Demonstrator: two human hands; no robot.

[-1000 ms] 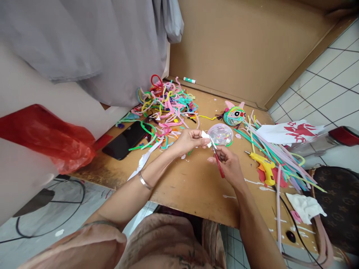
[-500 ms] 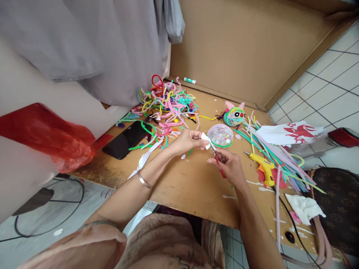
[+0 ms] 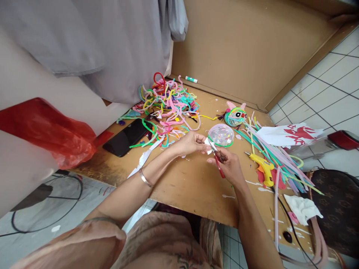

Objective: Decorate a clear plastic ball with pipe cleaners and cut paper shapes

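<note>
My left hand (image 3: 195, 143) pinches a small piece of white paper (image 3: 208, 145) above the middle of the table. In my right hand (image 3: 228, 164) are red-handled scissors (image 3: 218, 164), their blades at the paper. Just beyond my hands sits a round clear container (image 3: 221, 135) with a green rim and small bits in it. Behind it to the right is a round pipe-cleaner figure (image 3: 235, 115) with pink ears and black-and-white eyes. A torn white paper strip (image 3: 144, 157) lies beside my left forearm.
A tangled pipe-cleaner pile (image 3: 171, 99) and a black phone (image 3: 125, 138) lie left. To the right are straight pipe cleaners (image 3: 269, 149), a yellow glue gun (image 3: 263, 168), a red-patterned paper (image 3: 288, 134), a crumpled tissue (image 3: 303, 209) and a brown bag (image 3: 336, 209). A glue stick (image 3: 191, 79) lies at the back.
The white paper has turned and sits slightly lower between my left fingers, with the scissor blades now across it. The camera view has shifted slightly.
</note>
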